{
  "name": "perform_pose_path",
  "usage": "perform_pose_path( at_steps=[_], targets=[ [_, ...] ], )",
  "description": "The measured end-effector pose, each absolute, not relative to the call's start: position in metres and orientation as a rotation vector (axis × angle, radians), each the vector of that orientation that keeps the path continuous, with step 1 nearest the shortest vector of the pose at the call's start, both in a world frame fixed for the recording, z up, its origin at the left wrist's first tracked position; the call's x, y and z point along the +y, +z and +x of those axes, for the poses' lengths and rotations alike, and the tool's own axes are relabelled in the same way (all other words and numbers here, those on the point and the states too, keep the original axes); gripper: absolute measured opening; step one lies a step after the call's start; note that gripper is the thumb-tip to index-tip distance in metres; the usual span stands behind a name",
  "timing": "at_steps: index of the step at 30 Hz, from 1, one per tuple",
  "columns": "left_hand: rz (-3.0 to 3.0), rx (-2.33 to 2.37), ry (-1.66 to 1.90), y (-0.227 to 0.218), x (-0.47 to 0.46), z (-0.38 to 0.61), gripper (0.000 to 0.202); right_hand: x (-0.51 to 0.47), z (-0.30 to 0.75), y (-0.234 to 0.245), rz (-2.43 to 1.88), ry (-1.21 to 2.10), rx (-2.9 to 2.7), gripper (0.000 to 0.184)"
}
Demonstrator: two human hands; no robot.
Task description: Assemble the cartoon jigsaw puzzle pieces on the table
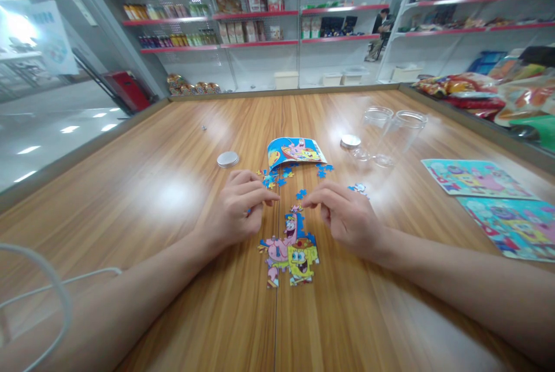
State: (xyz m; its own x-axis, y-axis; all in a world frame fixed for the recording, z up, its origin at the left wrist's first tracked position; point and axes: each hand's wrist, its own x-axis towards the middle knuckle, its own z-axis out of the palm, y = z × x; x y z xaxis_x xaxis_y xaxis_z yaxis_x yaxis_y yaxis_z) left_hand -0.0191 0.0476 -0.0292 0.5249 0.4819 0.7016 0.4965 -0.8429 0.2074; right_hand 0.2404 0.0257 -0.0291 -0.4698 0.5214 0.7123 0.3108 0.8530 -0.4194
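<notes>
A partly joined jigsaw puzzle point(292, 250), with a yellow square character and a pink one, lies flat on the wooden table. Just above it is a small pink puzzle piece point(297, 208), and a blue puzzle piece point(300, 194) sits a little farther off. My left hand point(243, 204) rests left of these, index finger stretched out, the others curled; a bit of blue shows beneath it. From the other side, my right hand point(347, 213) points its index fingertip at the pink piece's edge; whether it touches, I cannot tell. Neither hand visibly grips anything.
Loose pieces point(271, 178) lie beyond my hands, by a curved picture sheet point(297, 151). Metal lids point(228, 159) and clear plastic jars point(403, 129) stand farther back. Two picture sheets point(477, 178) are at right. A white cable point(60, 285) loops over the left side.
</notes>
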Motion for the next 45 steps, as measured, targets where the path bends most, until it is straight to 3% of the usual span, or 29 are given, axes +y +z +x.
perform_pose_path(
  at_steps=[8,12,17,45],
  targets=[
    [-2.962,-0.701,-0.918,-0.027,0.045,-0.011,0.035,0.029,0.242,-0.029,-0.760,0.076,-2.296,0.052],
    [-3.053,-0.611,-0.853,-0.029,0.045,-0.013,0.037,0.026,0.242,-0.030,-0.943,-0.033,-2.432,0.044],
    [-3.053,-0.598,-0.866,-0.029,0.045,-0.013,0.033,0.023,0.241,-0.029,-1.088,-0.082,-2.421,0.020],
    [-3.033,-0.551,-0.833,-0.025,0.043,-0.010,0.029,0.020,0.237,-0.013,-1.292,-0.007,-2.482,0.006]
  ],
)
